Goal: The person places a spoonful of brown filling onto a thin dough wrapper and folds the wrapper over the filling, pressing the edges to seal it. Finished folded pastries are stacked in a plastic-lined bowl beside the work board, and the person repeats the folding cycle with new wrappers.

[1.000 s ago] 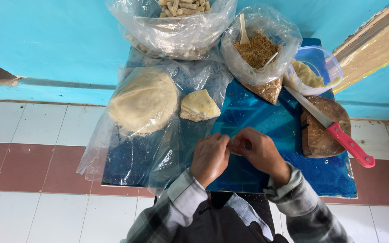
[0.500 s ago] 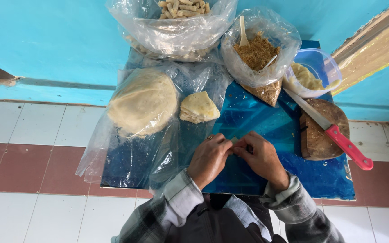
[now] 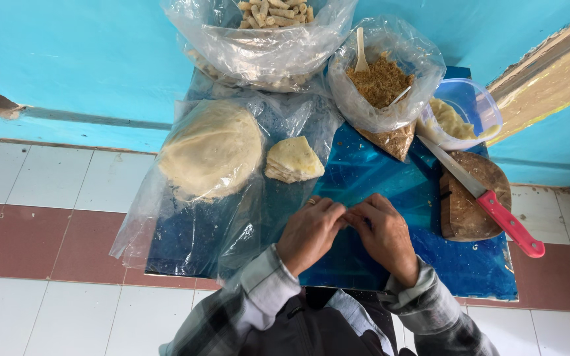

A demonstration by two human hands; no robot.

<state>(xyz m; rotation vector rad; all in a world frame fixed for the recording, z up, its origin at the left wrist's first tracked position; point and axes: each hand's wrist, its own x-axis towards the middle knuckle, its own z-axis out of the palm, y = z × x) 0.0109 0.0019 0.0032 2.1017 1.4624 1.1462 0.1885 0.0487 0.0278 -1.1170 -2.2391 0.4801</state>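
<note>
Both hands meet at the near middle of the blue surface (image 3: 470, 277), the left hand (image 3: 310, 232) and the right hand (image 3: 385, 236) curled knuckles-up with fingertips pressed together over something small that they hide entirely; what they pinch cannot be made out, though both are plainly closed around it. Just beyond the left hand lies a small stack of folded dough sheets (image 3: 293, 159) on clear plastic, and beside that a large round of pale dough (image 3: 211, 150) wrapped in a loose plastic bag. The likeliest trouble, judging from how things lie, is a tear or a squeeze-out in whatever is being folded, since the fingers bear on it from both sides at once. The red-handled knife (image 3: 489, 201) is another risk: it rests on the round wooden board (image 3: 464, 217) with its blade pointing towards the bag of brown crumbly filling (image 3: 382, 82) (a pale spoon stands in it), and its handle reaches out near the surface's right edge, where a sleeve could knock it off. The slack plastic hanging over the left edge could also drag the big dough round if caught. A bag of small rolled pieces (image 3: 273, 12) sits at the far edge.
</note>
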